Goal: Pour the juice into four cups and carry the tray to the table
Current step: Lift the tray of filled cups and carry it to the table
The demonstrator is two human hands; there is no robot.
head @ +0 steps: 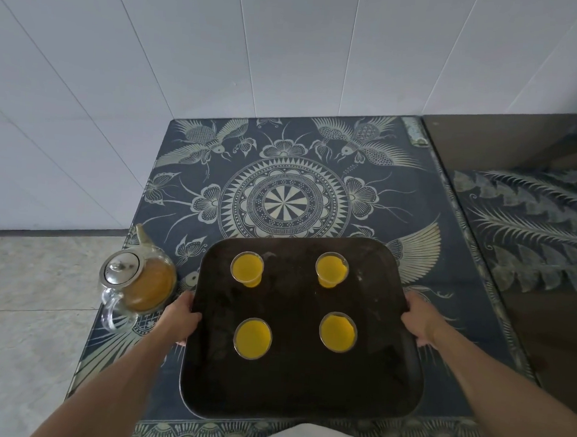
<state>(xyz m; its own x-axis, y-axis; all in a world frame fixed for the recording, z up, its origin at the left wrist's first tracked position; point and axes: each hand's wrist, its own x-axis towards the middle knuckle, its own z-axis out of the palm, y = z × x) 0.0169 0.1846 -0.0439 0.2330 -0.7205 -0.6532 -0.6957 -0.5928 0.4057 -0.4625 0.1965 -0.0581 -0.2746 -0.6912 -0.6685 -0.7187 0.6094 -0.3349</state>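
A dark rectangular tray (290, 387) sits over the patterned blue tabletop (283, 170). On it stand several clear cups filled with yellow juice: far left (247, 268), far right (331, 269), near left (252, 338), near right (338, 331). My left hand (180, 319) grips the tray's left edge, and my right hand (417, 322) grips its right edge. A glass teapot (138, 280) with a metal lid, partly full of juice, stands on the tabletop left of the tray, close to my left hand.
White tiled wall (223, 45) rises behind the tabletop. Pale floor tiles (33, 287) lie to the left. A dark glossy surface (532, 233) that mirrors the pattern adjoins the table's right side.
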